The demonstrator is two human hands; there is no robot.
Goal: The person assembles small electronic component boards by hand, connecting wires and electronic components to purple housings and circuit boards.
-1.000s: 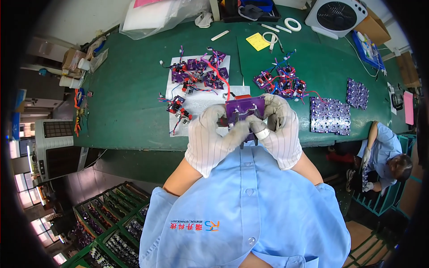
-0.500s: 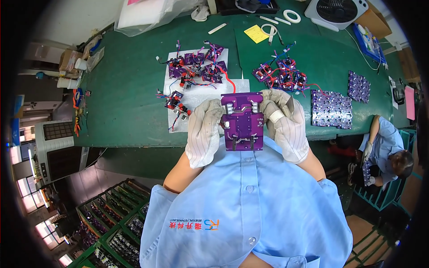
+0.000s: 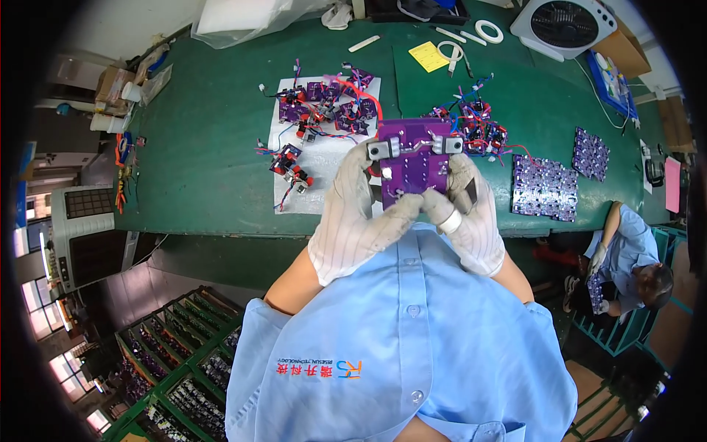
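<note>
Both my gloved hands grip a purple circuit board [image 3: 417, 171] above the front edge of the green table. The board carries two metal clips or terminals near its far end and bright solder traces. My left hand [image 3: 352, 219] is closed on its left side, with the thumb across the near edge. My right hand [image 3: 471, 221] is closed on its right side, thumb at the near edge; a white band wraps that thumb. Most of the fingers are hidden behind the board. A red wire [image 3: 378, 103] shows beyond the board's far left corner.
Wired purple boards [image 3: 324, 110] lie on a white sheet [image 3: 309, 195] at left, with another pile [image 3: 479, 132] at right. Board panels [image 3: 545, 188] lie farther right. A fan [image 3: 563, 29], tape roll [image 3: 489, 31] and yellow note [image 3: 427, 57] stand behind. A co-worker [image 3: 626, 254] sits at right.
The board has moved slightly away from me and tilted, so its clips show more fully. My thumbs have come from the sides to its near edge.
</note>
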